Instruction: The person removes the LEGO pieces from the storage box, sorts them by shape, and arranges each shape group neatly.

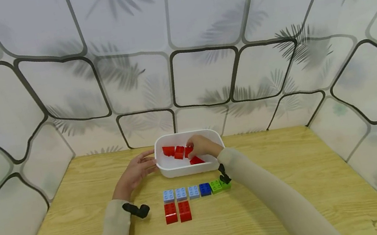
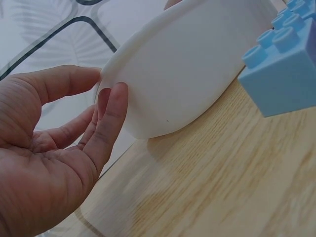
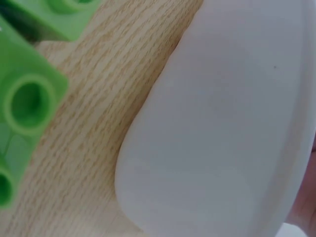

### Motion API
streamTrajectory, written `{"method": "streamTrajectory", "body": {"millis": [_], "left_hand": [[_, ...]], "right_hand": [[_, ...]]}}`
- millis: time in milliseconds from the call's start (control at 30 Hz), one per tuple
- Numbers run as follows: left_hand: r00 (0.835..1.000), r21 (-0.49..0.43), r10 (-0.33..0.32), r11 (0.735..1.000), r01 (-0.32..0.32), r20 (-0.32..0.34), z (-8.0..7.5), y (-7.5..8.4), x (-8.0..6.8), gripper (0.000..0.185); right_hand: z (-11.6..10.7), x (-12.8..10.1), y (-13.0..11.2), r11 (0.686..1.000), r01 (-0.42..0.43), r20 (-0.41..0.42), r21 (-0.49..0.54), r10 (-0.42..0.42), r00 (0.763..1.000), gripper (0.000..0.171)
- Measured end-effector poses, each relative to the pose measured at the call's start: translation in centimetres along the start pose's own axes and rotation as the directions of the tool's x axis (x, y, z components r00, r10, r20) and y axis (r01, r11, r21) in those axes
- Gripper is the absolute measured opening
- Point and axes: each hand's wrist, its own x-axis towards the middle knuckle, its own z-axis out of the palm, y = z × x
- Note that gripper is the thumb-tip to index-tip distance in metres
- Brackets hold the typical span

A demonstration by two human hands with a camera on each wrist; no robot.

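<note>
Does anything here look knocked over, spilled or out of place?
Nothing stands out. The white tub sits flat on the wooden table, red bricks inside it. The left hand rests on its side; the right hand reaches in. The bricks in front lie in tidy rows.

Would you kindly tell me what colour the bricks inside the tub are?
Red; the bricks in the white tub show best in the head view.

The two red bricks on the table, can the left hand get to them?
Probably yes. The left hand rests open against the white tub, holding nothing, and the two red bricks lie on bare table near that forearm, nothing between.
</note>
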Motion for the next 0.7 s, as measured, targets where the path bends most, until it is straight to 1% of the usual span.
{"method": "streamTrajectory", "body": {"millis": [200, 500, 700], "left_hand": [[1.0, 0.001, 0.007, 1.0, -0.007, -0.002, -0.03, -0.08, 0.14, 0.06], [1.0, 0.002, -0.008, 1.0, 0.008, -0.017, 0.05, -0.13, 0.21, 0.06], [1.0, 0.009, 0.002, 1.0, -0.002, -0.01, -0.03, -0.13, 0.12, 0.06]], "right_hand": [[0.0, -0.07, 0.2, 1.0, 0.014, -0.011, 0.008, -0.014, 1.0, 0.048], [0.13, -0.3, 0.55, 0.999, 0.027, -0.016, 0.031, -0.026, 1.0, 0.042], [0.15, -0.46, 0.61, 0.998, 0.045, -0.026, 0.042, -0.044, 0.999, 0.039]]}}
